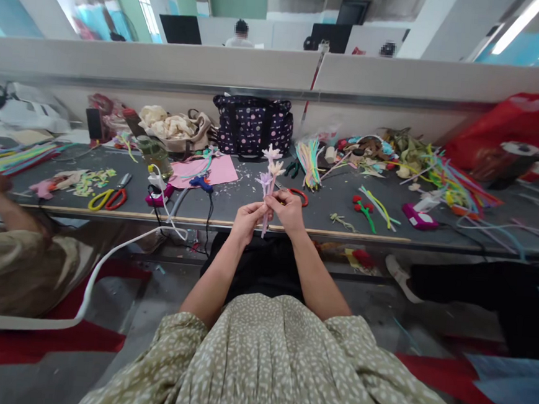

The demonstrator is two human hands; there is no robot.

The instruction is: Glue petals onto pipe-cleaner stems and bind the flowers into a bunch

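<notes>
Between my two hands stands a small bunch of pipe-cleaner flowers (266, 180), held upright at the table's front edge. Its heads are white, peach and lavender, one above another, and the pale stems stick out below my fingers. My left hand (248, 221) pinches the stems low down. Slightly higher, my right hand (290, 211) has its fingertips closed on the stems from the other side. A red-handled tool (303, 197) lies just behind my right hand, mostly hidden. Dark green-handled pliers (292, 168) rest beyond it.
Bundled pipe cleaners (308, 164) lie behind my hands. To the left are scissors (117, 195), a blue glue gun (202, 184), pink paper (223, 171) and a white cable (101, 263). A polka-dot bag (252, 126) stands at the back. A co-worker's arm (14, 210) reaches in at left.
</notes>
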